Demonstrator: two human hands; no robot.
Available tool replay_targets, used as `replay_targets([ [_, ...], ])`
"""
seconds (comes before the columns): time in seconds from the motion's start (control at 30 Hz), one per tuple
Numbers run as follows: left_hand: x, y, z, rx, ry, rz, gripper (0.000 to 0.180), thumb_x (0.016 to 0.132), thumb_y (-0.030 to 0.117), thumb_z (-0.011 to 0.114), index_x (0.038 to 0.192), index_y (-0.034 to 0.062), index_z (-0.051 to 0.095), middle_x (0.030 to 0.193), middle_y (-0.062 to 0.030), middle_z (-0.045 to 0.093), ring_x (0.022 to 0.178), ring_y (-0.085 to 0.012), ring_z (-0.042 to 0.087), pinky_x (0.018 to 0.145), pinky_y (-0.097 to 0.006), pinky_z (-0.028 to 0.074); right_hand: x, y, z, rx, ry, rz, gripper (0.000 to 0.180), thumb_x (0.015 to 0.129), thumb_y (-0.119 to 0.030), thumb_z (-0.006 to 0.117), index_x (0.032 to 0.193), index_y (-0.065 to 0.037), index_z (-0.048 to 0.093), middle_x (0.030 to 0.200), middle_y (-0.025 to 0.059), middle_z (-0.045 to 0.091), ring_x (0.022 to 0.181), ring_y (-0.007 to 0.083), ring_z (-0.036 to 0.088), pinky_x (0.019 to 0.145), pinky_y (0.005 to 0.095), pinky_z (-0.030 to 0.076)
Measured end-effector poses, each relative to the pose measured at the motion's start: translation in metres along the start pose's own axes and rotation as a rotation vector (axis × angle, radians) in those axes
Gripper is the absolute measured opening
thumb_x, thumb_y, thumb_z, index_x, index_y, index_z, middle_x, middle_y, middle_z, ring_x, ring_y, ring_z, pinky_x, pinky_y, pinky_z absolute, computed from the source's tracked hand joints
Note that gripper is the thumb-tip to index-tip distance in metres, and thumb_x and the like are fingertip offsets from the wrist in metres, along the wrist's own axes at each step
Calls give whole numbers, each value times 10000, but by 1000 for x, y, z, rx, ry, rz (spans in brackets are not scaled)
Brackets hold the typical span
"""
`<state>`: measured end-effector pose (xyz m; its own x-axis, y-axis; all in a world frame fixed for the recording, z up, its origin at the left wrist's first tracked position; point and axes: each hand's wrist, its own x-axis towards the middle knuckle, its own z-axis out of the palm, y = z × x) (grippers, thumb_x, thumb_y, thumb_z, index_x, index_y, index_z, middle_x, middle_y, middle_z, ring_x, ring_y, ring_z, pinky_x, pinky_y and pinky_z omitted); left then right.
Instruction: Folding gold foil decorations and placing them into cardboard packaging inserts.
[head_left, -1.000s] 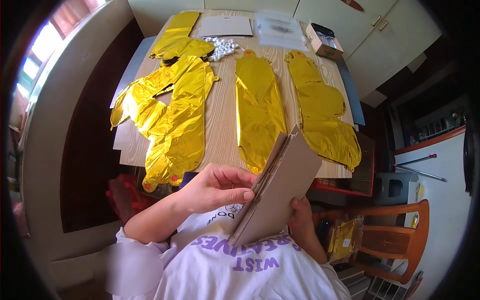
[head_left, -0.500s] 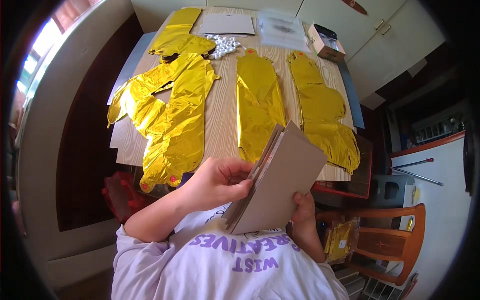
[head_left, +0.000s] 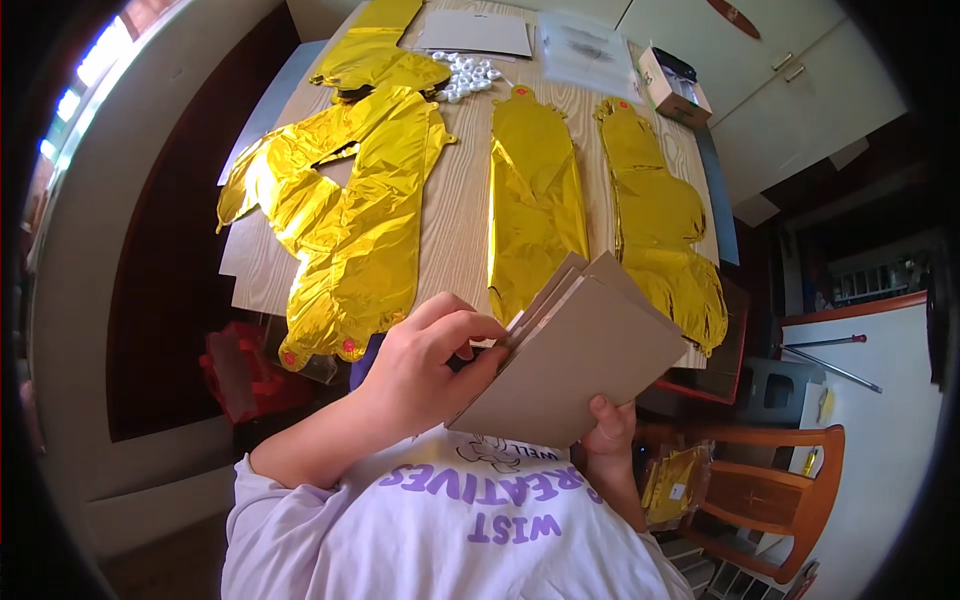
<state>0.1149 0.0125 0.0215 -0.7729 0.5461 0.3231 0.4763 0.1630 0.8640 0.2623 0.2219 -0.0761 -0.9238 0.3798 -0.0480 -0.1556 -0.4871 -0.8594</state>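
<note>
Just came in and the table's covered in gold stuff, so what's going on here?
A person holds a brown cardboard envelope close to their chest: the right hand grips its lower edge, and the left hand has fingers at its open end. Flat gold foil balloons lie spread across the wooden table.

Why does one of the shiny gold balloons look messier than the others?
Two gold foil balloons lie flat and straight on the wooden table. The left gold balloons overlap in a crumpled pile, and the bottom end hangs over the table's edge. Nothing looks torn or spilled.
</note>
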Motion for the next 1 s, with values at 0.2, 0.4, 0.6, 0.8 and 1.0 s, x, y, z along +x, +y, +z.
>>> replay_targets([
  [0.2,1,0,-1,152,66,136,112,749,-17,708,848,28,682,763,-83,626,621,-181,623,549,-277,502,-3,3,-4,-161,4,-136,573,786,-212,713,1267,-4,481,1167,100,575,1078,226,558,925,368,448],
  [0.4,4,1,1,302,137,268,119,745,-14,710,850,21,669,763,-75,633,622,-176,632,539,-276,502,-11,-1,0,-332,61,-212,568,786,-218,711,1261,-4,484,1161,90,576,1067,213,555,940,348,425],
  [0.6,6,5,-6,-23,-14,-86,117,779,39,729,870,14,659,765,-45,636,658,-106,621,566,-245,491,-9,0,1,-274,27,-219,576,787,-219,706,1268,-1,479,1185,101,564,1086,228,549,940,365,433],
  [0.8,5,-3,-18,-405,-262,-389,142,872,133,661,933,5,650,787,-48,650,667,-58,595,576,-238,484,-4,6,-7,-148,-35,-145,571,796,-216,696,1275,-1,474,1189,115,565,1089,243,557,946,380,442],
  [1.0,3,-9,-7,-654,-59,-496,150,912,117,622,933,-29,648,810,-24,651,714,-50,584,638,-187,467,-3,3,8,15,25,-113,468,789,-164,723,1198,-26,543,1105,77,603,1003,196,583,881,338,463],
])
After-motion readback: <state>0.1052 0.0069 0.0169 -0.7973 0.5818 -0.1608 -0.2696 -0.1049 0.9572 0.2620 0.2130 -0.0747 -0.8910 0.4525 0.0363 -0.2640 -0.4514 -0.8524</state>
